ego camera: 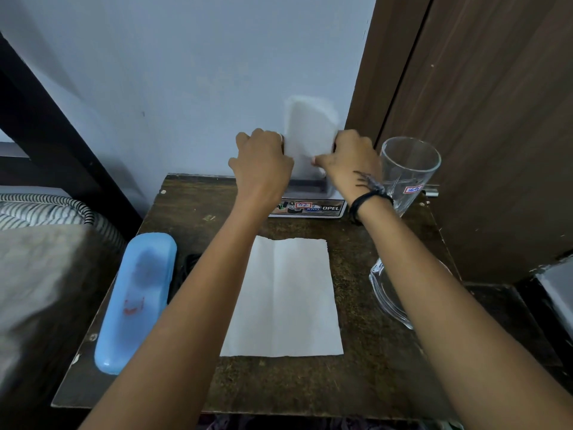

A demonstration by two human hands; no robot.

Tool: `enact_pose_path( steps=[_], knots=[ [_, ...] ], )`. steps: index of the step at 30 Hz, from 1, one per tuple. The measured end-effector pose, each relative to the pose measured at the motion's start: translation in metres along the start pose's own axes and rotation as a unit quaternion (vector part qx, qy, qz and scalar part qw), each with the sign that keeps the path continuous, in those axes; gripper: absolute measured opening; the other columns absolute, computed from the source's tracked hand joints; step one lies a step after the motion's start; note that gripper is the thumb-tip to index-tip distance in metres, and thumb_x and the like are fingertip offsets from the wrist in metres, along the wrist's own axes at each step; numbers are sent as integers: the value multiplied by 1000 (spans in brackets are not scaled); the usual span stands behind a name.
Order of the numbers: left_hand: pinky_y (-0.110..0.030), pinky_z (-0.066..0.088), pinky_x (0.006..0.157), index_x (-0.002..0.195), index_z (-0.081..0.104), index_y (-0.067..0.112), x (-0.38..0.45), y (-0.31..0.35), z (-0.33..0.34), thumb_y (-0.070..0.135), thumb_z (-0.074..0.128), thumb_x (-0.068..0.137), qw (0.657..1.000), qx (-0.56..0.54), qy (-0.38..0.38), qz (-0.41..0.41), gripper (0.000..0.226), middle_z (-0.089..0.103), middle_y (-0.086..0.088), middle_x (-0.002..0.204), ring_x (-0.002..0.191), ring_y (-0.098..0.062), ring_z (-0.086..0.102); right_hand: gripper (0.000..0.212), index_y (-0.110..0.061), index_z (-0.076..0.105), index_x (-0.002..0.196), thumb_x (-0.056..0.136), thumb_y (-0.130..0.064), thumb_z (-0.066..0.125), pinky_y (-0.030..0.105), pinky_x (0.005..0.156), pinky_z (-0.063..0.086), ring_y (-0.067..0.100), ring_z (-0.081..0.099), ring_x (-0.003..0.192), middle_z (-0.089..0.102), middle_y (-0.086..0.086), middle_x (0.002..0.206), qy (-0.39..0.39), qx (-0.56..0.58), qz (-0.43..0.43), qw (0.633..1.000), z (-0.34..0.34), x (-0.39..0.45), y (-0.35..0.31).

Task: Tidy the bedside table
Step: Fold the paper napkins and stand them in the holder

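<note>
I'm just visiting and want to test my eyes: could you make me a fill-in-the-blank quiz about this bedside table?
1. Both hands, left hand and right hand, hold a white ____ above the holder.
2. The long case is coloured ____.
3. A flat napkin lies between the case and the ____ mug.

Missing words: napkin; blue; glass

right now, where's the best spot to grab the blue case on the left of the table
Grip the blue case across its narrow middle, coming from above. It lies flat and long on the table, its left side along the table's edge, so the two long sides are free for fingers. Both hands are busy with the tissue.
</note>
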State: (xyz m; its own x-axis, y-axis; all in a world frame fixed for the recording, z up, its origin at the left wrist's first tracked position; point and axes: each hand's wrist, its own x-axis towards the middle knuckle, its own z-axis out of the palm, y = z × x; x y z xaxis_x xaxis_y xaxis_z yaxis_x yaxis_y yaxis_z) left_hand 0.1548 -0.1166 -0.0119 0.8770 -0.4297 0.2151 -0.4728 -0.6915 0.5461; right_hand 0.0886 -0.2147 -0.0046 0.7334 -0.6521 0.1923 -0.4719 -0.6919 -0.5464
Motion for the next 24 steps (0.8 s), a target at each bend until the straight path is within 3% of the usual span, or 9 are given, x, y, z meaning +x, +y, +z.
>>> enact_pose_path(
  steps=[6,11,16,18,20,24],
  knots=[
    [-37,31,72,87,52,9,-6,0,0,10,52,87,1000,18,10,11,1,54,-12,105,109,-31,41,33,-12,57,109,80,-24,68,29,69,44,32,62,98,67,12,107,43,34,-2,998,2,2,5],
    [-40,44,84,110,56,10,-24,5,-16,22,60,87,997,-51,52,3,26,55,-9,115,111,-26,49,43,-10,52,116,78,-18,71,33,76,52,25,64,94,66,10,111,83,85,-38,992,-3,-14,2],
    [-29,30,69,96,60,15,-82,-7,-49,21,58,86,994,-57,85,-33,12,54,-6,101,102,-26,49,25,-11,60,109,85,-10,64,11,70,52,8,61,79,65,2,105,139,187,-47,971,-27,-72,-6],
    [-26,26,69,93,58,13,-115,-18,-53,21,58,85,993,-51,88,-60,11,56,-8,100,100,-28,48,15,-12,63,101,86,-12,61,9,66,51,6,61,75,68,0,95,120,206,-13,971,-26,-107,-5],
    [-26,29,72,107,58,12,-146,-29,-51,23,59,87,992,-38,62,-101,23,56,-10,109,105,-28,47,9,-17,64,95,87,-15,61,18,64,53,9,62,72,70,-1,90,65,196,42,978,-18,-134,-1],
    [-40,41,85,127,47,10,-174,-46,-41,26,60,88,985,-23,-2,-173,44,52,-13,121,113,-30,45,20,-19,61,105,87,-29,60,20,61,41,11,59,84,68,-2,103,-18,98,113,989,1,-167,10]
  ],
)
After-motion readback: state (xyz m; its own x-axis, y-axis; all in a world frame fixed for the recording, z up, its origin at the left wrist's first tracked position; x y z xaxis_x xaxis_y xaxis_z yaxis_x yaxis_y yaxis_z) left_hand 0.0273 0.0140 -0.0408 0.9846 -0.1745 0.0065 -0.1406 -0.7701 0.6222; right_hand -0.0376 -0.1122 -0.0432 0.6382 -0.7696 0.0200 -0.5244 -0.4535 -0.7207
